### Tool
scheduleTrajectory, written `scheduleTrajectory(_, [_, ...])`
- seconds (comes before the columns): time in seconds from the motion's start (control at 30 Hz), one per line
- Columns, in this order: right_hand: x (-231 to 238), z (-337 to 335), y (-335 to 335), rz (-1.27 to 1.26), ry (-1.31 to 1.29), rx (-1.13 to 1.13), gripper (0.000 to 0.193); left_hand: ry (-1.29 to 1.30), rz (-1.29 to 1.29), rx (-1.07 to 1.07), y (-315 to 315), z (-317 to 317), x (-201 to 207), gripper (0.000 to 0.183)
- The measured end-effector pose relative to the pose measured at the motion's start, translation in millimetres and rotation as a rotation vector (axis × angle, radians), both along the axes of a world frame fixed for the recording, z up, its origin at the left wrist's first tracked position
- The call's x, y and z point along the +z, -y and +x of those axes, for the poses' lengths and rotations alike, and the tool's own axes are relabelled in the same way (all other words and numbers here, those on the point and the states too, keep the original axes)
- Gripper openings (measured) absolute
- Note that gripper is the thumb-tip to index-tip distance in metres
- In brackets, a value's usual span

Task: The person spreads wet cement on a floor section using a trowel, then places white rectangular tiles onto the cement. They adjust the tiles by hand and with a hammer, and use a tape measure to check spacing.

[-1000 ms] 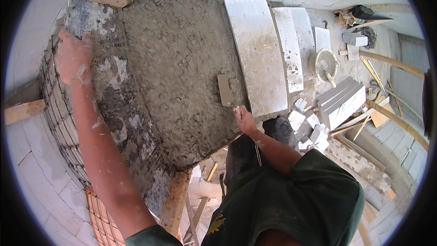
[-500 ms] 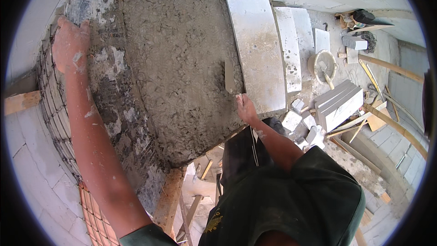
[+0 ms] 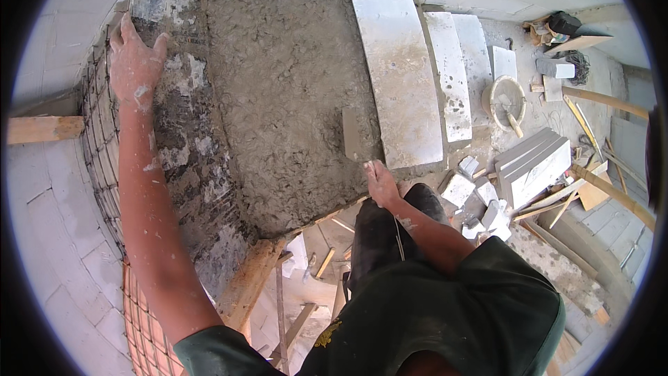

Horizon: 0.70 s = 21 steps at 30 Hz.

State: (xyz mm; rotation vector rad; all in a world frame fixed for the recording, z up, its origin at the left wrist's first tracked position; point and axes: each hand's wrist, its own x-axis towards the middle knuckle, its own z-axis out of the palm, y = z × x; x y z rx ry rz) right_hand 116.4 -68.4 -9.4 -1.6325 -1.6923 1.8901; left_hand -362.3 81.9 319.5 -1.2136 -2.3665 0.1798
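Observation:
My right hand (image 3: 380,182) is closed round the handle end of a trowel (image 3: 350,133); most of the handle is hidden in the fist. Its mortar-coated blade lies on the rough wet mortar (image 3: 289,63), close to the left edge of a pale stair slab (image 3: 402,76). On the left, my left hand (image 3: 137,66) has its fingers apart and holds nothing. It is at the outer edge of a dark, mortar-stained board (image 3: 170,108), beside the wire mesh (image 3: 104,160); whether it touches the board I cannot tell.
More pale slabs (image 3: 447,76) step down to the right. A bucket (image 3: 505,101) with a tool in it stands past them. Stacked grey blocks (image 3: 534,167), broken pieces (image 3: 459,189) and wooden poles (image 3: 607,102) lie farther right. A timber (image 3: 254,282) borders the board near me.
My left hand's fingers have loosened from the board's edge and spread. The trowel has come slightly nearer to me along the slab's edge. The whole view has shifted a little.

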Motion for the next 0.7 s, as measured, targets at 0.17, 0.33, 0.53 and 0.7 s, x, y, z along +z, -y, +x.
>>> scheduleTrajectory(0.17, [45.5,-84.0,28.1,-0.052,-0.338,0.073,0.049,-0.13,-0.178,0.222,53.1,39.2,1.8,0.099])
scheduleTrajectory(0.33, [48.2,-116.6,52.9,-0.077,-0.395,0.194,0.046,-0.123,-0.201,0.346,78.9,65.9,-6.3,0.099])
scheduleTrajectory(0.53, [-8.5,-50.0,97.9,0.058,-0.236,-0.008,0.036,-0.088,-0.22,0.403,74.7,72.6,-7.2,0.084])
scheduleTrajectory(0.7, [-48.4,5.0,100.3,0.123,-0.014,-0.099,0.038,-0.099,-0.23,0.388,73.7,69.5,-6.2,0.078])
